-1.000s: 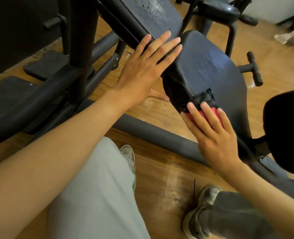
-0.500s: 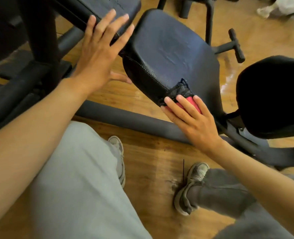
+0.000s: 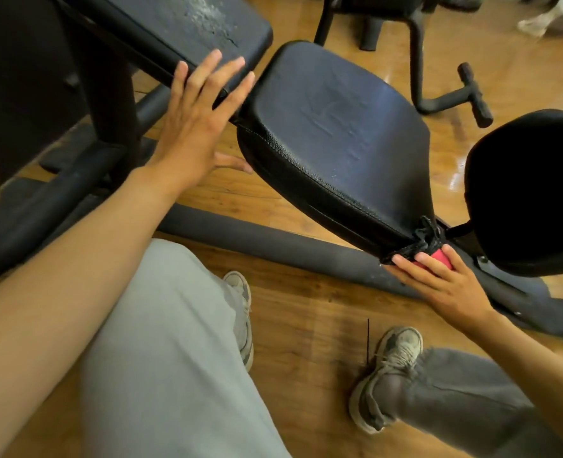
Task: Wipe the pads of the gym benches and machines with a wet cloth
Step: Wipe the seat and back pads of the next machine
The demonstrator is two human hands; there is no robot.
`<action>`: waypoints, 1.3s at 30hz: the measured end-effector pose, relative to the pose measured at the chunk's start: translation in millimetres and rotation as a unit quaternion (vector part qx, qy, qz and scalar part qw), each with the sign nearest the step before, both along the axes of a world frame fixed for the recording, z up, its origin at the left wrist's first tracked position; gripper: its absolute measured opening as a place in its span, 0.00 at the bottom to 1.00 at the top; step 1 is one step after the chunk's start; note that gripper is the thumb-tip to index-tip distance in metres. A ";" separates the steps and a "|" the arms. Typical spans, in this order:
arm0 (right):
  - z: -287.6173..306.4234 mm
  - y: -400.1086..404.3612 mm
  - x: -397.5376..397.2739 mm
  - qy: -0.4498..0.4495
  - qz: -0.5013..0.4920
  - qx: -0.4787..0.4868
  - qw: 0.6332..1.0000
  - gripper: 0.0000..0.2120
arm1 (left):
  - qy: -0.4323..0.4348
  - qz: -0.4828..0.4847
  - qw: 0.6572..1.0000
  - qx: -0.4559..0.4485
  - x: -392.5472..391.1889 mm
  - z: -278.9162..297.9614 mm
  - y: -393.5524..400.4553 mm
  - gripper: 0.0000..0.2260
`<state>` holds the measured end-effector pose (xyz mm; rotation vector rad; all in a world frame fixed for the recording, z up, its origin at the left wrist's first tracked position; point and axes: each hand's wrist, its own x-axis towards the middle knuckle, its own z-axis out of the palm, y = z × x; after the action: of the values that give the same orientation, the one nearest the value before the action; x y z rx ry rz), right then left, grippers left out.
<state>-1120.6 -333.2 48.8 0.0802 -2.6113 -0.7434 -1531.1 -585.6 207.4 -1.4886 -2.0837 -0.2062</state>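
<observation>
Pink cloth (image 3: 438, 259) under the clasping right hand (image 3: 445, 285) at the seat pad (image 3: 339, 127) corner; left hand (image 3: 194, 127) flat, released.

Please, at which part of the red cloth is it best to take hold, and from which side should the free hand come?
Probably the red cloth's upper right end, coming from the right. That is its only exposed part; the right hand's fingers cover the rest against the seat pad's torn lower corner.

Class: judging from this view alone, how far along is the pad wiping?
Done: the seat pad shows faint streaks, possibly wiped. In hand: the right hand presses a red cloth at its torn corner; the left hand steadies the backrest pad. Left: that pad's scuffed top.
</observation>
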 end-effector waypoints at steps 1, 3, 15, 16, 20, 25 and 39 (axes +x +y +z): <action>-1.7 4.7 1.0 -0.003 0.005 0.010 1.000 0.28 | -0.002 -0.001 1.000 -0.004 0.5 0.5 -0.2 0.54; -4.9 12.8 4.7 -0.005 0.007 0.042 0.999 0.30 | -0.001 -0.003 1.000 -0.010 0.5 1.4 -1.0 0.54; 29.9 -35.1 -50.0 0.044 0.018 -0.010 0.999 0.31 | -0.052 -0.014 0.997 -0.046 22.5 -4.4 11.5 0.57; 40.4 -46.8 -62.4 0.039 0.015 -0.017 0.999 0.31 | -0.049 -0.014 0.998 -0.046 22.4 -4.4 11.5 0.57; 89.2 -90.1 -120.1 -0.003 0.028 -0.054 0.998 0.29 | -0.039 -0.019 0.998 -0.043 21.8 -3.9 10.3 0.55; 117.2 -128.0 -192.4 0.037 0.023 -0.095 0.995 0.33 | -0.017 -0.036 0.998 -0.050 11.0 -2.8 0.8 0.51; 41.3 -81.0 -101.1 0.163 -0.016 -0.045 0.985 0.26 | 0.000 -0.022 0.999 -0.046 4.7 -8.9 6.7 0.57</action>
<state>-1221.8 -414.2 90.1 -0.1031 -2.3333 -0.5918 -1526.4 -578.9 198.5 -1.5892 -2.0878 -0.1276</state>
